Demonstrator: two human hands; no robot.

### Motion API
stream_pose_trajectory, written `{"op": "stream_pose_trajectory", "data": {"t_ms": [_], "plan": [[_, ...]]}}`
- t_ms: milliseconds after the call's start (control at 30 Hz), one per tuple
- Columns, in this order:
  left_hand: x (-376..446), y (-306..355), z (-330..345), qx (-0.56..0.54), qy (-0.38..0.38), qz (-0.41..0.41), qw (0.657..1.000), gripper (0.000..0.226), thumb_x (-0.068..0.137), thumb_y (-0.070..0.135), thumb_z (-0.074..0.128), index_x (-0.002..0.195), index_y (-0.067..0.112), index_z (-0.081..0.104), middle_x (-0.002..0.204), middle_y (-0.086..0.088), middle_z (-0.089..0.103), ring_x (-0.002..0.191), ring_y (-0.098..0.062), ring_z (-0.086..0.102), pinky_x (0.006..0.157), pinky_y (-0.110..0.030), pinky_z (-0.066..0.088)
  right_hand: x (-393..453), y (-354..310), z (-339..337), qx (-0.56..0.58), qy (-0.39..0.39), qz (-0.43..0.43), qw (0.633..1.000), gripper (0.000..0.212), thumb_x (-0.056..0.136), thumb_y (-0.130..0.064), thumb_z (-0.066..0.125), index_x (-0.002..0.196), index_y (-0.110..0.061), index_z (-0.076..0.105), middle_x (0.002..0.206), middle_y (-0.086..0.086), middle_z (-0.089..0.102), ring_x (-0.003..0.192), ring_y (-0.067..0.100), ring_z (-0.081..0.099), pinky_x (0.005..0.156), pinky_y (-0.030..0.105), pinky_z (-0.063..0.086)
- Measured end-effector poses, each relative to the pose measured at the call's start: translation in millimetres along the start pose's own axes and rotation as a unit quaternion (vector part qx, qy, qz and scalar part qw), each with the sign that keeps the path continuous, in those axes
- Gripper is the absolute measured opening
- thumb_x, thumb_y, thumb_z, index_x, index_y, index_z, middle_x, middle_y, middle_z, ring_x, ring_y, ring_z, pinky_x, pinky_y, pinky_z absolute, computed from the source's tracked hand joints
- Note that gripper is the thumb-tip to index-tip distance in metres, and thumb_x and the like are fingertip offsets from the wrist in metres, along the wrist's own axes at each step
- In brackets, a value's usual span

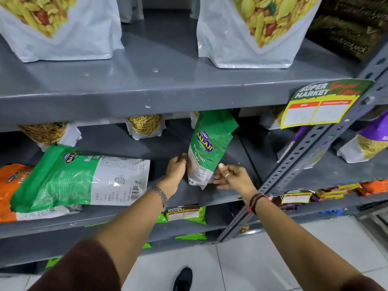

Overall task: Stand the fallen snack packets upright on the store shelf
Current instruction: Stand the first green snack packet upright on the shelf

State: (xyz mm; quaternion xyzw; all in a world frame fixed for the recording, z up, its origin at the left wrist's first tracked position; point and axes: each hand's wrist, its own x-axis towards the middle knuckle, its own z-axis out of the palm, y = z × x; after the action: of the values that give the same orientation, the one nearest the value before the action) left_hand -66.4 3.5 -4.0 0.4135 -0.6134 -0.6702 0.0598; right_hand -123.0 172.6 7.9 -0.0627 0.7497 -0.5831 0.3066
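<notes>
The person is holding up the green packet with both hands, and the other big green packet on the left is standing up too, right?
Not quite. The head view shows both hands, left hand and right hand, on the upright green packet, but the big green packet on the left lies flat.

Maroon sleeves (pixel 84 267), metal watch (pixel 160 194), wristbands (pixel 255 201).

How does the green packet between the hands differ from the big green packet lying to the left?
Pose: the packet between the hands stands nearly upright, leaning slightly; the big packet lies flat on its side atop other packets.
Size: the standing one looks much smaller.
Contact: the left hand and right hand steady the small one at its base; nothing touches the big one.
Both are green and white with the same brand logo, on the same shelf.
</notes>
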Motion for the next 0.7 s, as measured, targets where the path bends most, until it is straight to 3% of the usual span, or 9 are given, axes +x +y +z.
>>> {"op": "stream_pose_trajectory", "data": {"t_ms": [100, 167, 267, 367, 500, 567, 633, 700], "plan": [[-37, -13, -4, -0.031, 0.023, 0.022, 0.999, 0.037, 0.095, 0.02, 0.045, 0.129, 0.005, 0.051, 0.135, -0.012, 0.054, 0.126, -0.028, 0.05, 0.111, -0.045, 0.036, 12, -8, -16, 0.049, 0.086, 0.006, 0.995, 0.03, 0.096, -0.029, 0.037, 0.1, -0.006, 0.057, 0.083, 0.009, 0.062, 0.06, 0.017, 0.064, 0.049, 0.021, 0.052], [-64, -25, 0, -0.047, 0.026, 0.037, 0.998, 0.035, 0.096, 0.013, 0.043, 0.13, 0.007, 0.049, 0.126, -0.004, 0.054, 0.117, -0.019, 0.051, 0.112, -0.043, 0.036, 24, -24, -17, 0.081, 0.115, 0.009, 0.99, 0.036, 0.097, -0.029, 0.033, 0.11, -0.006, 0.058, 0.095, 0.01, 0.06, 0.079, 0.022, 0.059, 0.055, 0.022, 0.049], [-96, -38, 17, -0.055, 0.011, 0.055, 0.997, 0.034, 0.096, 0.015, 0.043, 0.129, 0.012, 0.048, 0.133, -0.003, 0.051, 0.119, -0.017, 0.049, 0.112, -0.043, 0.035, 40, -51, -6, 0.076, 0.085, 0.014, 0.993, 0.045, 0.095, -0.043, 0.03, 0.102, -0.014, 0.065, 0.095, 0.003, 0.066, 0.086, 0.021, 0.063, 0.054, 0.02, 0.046], [-108, -35, 38, -0.037, -0.02, 0.057, 0.997, 0.047, 0.098, 0.027, 0.036, 0.144, 0.015, 0.035, 0.149, -0.001, 0.039, 0.139, -0.021, 0.035, 0.117, -0.035, 0.025, 46, -64, 10, 0.077, 0.013, 0.033, 0.996, 0.046, 0.095, -0.047, 0.029, 0.078, -0.022, 0.064, 0.07, -0.006, 0.066, 0.06, 0.008, 0.062, 0.046, 0.016, 0.046], [-107, -21, 52, -0.091, -0.001, 0.032, 0.995, 0.06, 0.097, 0.044, 0.025, 0.15, 0.018, 0.02, 0.158, 0.0, 0.024, 0.146, -0.017, 0.023, 0.121, -0.036, 0.015, 47, -56, 14, 0.093, 0.015, 0.039, 0.995, 0.061, 0.088, -0.063, 0.026, 0.063, -0.019, 0.06, 0.055, -0.001, 0.061, 0.051, 0.016, 0.057, 0.055, 0.023, 0.046], [-100, -16, 52, -0.121, 0.022, 0.012, 0.992, 0.064, 0.095, 0.051, 0.021, 0.15, 0.02, 0.019, 0.158, 0.003, 0.022, 0.146, -0.016, 0.022, 0.12, -0.034, 0.015, 46, -46, 9, 0.087, 0.032, 0.038, 0.995, 0.068, 0.083, -0.069, 0.022, 0.077, -0.018, 0.065, 0.073, 0.005, 0.068, 0.074, 0.023, 0.062, 0.072, 0.031, 0.052], [-90, -8, 49, -0.147, 0.039, -0.001, 0.988, 0.069, 0.092, 0.059, 0.017, 0.149, 0.021, 0.023, 0.157, 0.002, 0.026, 0.144, -0.016, 0.026, 0.12, -0.034, 0.018, 32, -42, 3, 0.077, 0.052, 0.054, 0.994, 0.075, 0.083, -0.07, 0.02, 0.113, -0.015, 0.062, 0.113, 0.012, 0.065, 0.104, 0.028, 0.061, 0.09, 0.037, 0.051], [-82, 6, 46, -0.166, 0.047, -0.009, 0.985, 0.068, 0.093, 0.056, 0.017, 0.148, 0.017, 0.026, 0.157, -0.002, 0.027, 0.143, -0.018, 0.027, 0.117, -0.031, 0.019, 20, -34, -3, 0.088, 0.065, 0.056, 0.992, 0.073, 0.088, -0.063, 0.017, 0.128, -0.013, 0.051, 0.129, 0.01, 0.058, 0.115, 0.029, 0.057, 0.089, 0.034, 0.047]]}}
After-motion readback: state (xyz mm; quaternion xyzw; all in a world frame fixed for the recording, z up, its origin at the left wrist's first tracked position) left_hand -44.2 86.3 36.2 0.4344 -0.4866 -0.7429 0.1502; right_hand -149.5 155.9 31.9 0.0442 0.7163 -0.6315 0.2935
